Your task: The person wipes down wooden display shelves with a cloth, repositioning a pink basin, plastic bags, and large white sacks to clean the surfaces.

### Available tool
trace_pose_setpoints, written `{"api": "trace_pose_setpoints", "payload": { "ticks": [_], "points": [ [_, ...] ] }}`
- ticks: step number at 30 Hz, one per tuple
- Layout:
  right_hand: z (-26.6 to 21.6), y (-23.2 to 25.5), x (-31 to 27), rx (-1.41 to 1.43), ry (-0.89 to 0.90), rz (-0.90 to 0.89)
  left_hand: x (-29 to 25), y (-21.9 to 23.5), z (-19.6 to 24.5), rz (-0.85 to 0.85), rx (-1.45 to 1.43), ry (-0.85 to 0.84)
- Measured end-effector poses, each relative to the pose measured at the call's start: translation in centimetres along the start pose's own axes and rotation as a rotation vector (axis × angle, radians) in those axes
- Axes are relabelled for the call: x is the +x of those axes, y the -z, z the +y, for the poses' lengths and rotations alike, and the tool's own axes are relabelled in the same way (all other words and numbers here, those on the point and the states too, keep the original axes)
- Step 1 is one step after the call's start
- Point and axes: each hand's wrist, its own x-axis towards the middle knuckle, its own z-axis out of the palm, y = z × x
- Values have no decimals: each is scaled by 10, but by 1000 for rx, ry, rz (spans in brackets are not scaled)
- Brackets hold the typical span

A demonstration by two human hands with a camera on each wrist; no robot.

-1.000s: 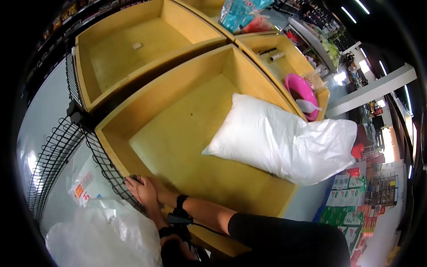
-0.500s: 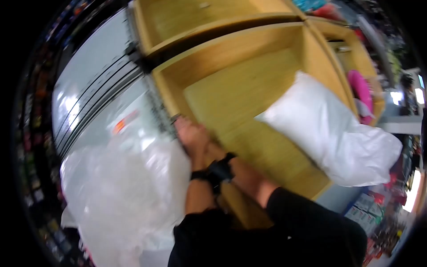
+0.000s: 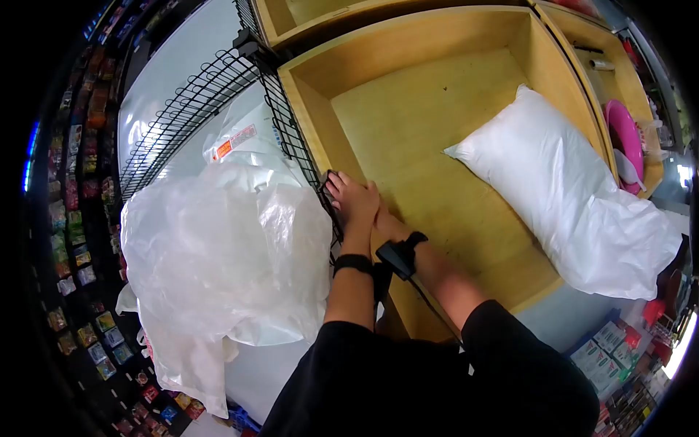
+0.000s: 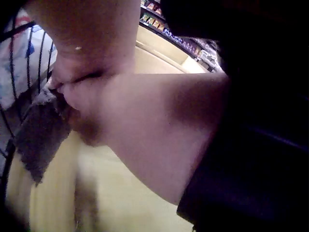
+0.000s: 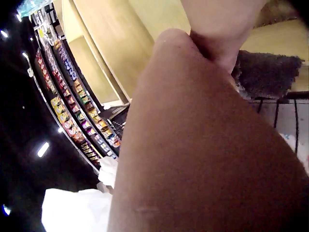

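Observation:
My left hand (image 3: 354,202) lies over my right hand (image 3: 387,224) at the left rim of the wooden bin (image 3: 313,127), its fingers extended toward the black wire rack (image 3: 280,109). Both wrists wear black straps. A dark grey cloth (image 4: 42,133) shows just past the fingers in the left wrist view, and the right wrist view has the same cloth (image 5: 269,73) beside the rack wires. My right hand holds it, with most of its fingers hidden beneath the left. A stuffed white bag (image 3: 546,182) rests on the bin's right side.
Crumpled clear plastic bags (image 3: 226,247) lie on the white surface left of the rack. A pink basin (image 3: 624,135) and a white roll (image 3: 601,65) sit in the small bin at the upper right. Shelves of packets (image 3: 91,218) stand at the far left.
The head view has swung left and down, so the bins appear farther up and right. Both hands remain together at the bin's left rim, now nearer the middle of the view.

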Motion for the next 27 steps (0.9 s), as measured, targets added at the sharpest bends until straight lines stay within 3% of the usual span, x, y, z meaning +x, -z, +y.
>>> {"api": "trace_pose_setpoints", "payload": {
  "ticks": [1,2,5,12,14,15,20,21,23,24,27],
  "points": [
    [-5,-1,12,-6,-141,9,10,1,2,10,-7,-18],
    [-6,-2,19,7,-140,7,21,3,2,18,-14,-36],
    [-20,-18,35,-210,244,-131,63,8,-2,7,55,-145],
    [30,-12,168,-581,311,-5,137,16,13,152,130,-220],
    [48,-13,209,-151,279,-119,158,19,19,203,214,-237],
    [46,-20,219,-145,273,-119,168,23,21,201,221,-233],
    [8,-57,261,563,-49,-189,212,36,37,164,249,-265],
    [17,-60,284,577,-35,-186,221,38,40,155,265,-253],
    [54,-56,336,-192,190,43,237,46,43,127,314,-284],
    [-16,-74,284,-1000,309,82,243,50,42,122,233,-294],
    [-33,-79,285,-1205,418,92,254,54,44,102,155,-301]
  ]
}}
